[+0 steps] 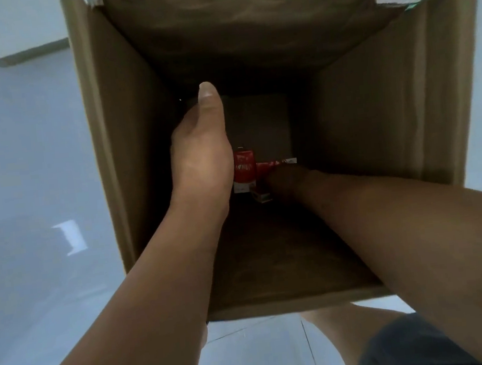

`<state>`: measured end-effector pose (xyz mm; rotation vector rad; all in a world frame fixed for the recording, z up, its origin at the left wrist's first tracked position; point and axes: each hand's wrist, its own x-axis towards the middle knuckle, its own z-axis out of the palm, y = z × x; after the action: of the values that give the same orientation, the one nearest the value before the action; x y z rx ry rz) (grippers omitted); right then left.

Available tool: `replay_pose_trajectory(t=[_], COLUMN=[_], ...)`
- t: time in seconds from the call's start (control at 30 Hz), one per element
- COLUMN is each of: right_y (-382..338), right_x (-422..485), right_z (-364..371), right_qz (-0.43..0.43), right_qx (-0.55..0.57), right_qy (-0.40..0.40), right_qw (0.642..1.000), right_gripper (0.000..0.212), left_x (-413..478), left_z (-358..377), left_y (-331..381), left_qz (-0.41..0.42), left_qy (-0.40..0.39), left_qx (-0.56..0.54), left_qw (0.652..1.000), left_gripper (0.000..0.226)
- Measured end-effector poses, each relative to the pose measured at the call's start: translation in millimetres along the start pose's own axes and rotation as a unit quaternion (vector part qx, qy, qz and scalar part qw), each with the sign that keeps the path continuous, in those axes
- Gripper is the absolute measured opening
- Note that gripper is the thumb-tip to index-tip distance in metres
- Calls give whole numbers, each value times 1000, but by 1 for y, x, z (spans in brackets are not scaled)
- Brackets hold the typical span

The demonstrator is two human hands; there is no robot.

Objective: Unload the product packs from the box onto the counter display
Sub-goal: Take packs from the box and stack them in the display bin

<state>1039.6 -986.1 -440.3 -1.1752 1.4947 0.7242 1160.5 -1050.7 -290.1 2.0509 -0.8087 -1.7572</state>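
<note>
Cardboard box (376, 126) stands open on a pale floor (252, 359), with both forearms reaching inside. Red-and-white product packs (244, 170) lie at its bottom. The left hand (200, 151) is just beside them, thumb straight and fingers hidden. The shadowed right hand (285, 180) meets the packs; neither hand's grip can be told.

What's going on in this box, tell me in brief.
A person reaches both arms deep into a tall open cardboard box, with a pale tiled floor around it. Only a few red packs show at the bottom. The left hand is beside an upright pack, thumb raised. The right hand is down at the packs, in shadow. Whether either hand grips a pack cannot be told. No counter is in view.
</note>
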Motion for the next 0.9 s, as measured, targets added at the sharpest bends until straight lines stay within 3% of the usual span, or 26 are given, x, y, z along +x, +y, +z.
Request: replay_pose_trajectory(t=[0.27,0.4,0.5,0.67,0.9], right_y=[14,9,8,5,9], right_x=[31,27,28,30,30], right_z=[16,10,11,13,8], right_qz=[-26,-33,-71,-38,-17], right_qx=[83,114,56,-57,-61], right_qy=[18,55,53,-51,-72], right_qw=[996,991,995,996,995], right_gripper=[48,62,54,58,62], left_x=[11,12,12,15,17], left_z=[6,8,9,8,10], left_y=[10,8,8,8,9], left_qz=[39,41,45,40,36], left_qy=[0,-3,-10,-15,-24], left_qx=[-36,-42,-35,-37,-33], left_qw=[999,998,998,998,999], left_gripper=[29,38,48,46,52])
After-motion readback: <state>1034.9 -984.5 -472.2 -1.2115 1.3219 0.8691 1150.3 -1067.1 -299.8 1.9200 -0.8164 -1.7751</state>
